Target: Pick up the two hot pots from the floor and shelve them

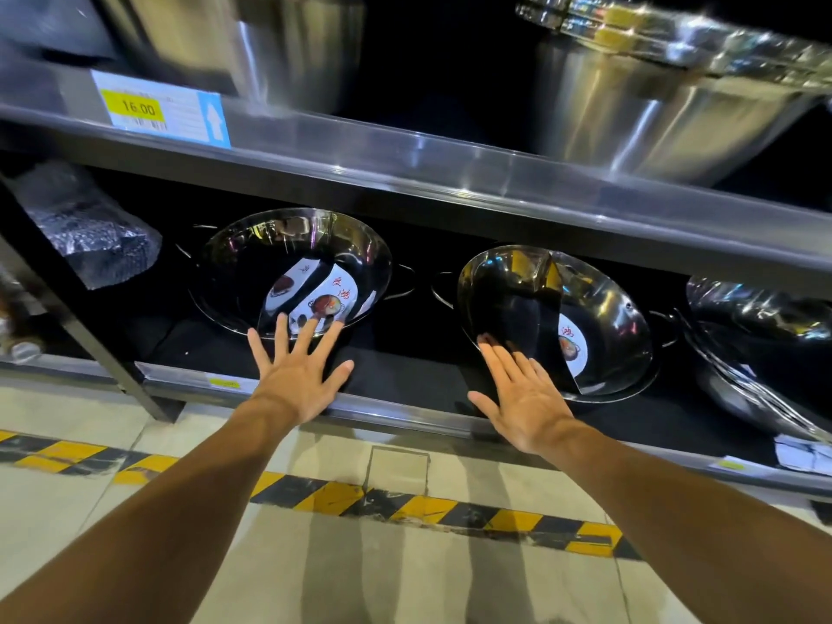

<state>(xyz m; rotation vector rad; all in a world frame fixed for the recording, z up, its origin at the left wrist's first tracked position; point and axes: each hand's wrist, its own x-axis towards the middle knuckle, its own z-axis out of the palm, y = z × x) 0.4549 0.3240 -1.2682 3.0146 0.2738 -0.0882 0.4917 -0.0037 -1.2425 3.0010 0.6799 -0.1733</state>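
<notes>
Two shiny steel hot pots with a curved divider and paper labels lean tilted on the bottom shelf [405, 409]. The left hot pot [252, 263] stands at centre left, the right hot pot [603, 308] at centre right. My left hand [299, 373] is flat with fingers spread, its fingertips at the left pot's lower rim. My right hand [524, 398] is also spread, fingertips touching the right pot's lower left rim. Neither hand holds anything.
The upper shelf [405, 159] carries large steel basins [653, 105] and a yellow 16.00 price tag [139, 109]. Plastic-wrapped goods [90, 227] lie at the left, more steel pans [756, 335] at the right. Black-yellow hazard tape [405, 506] crosses the tiled floor.
</notes>
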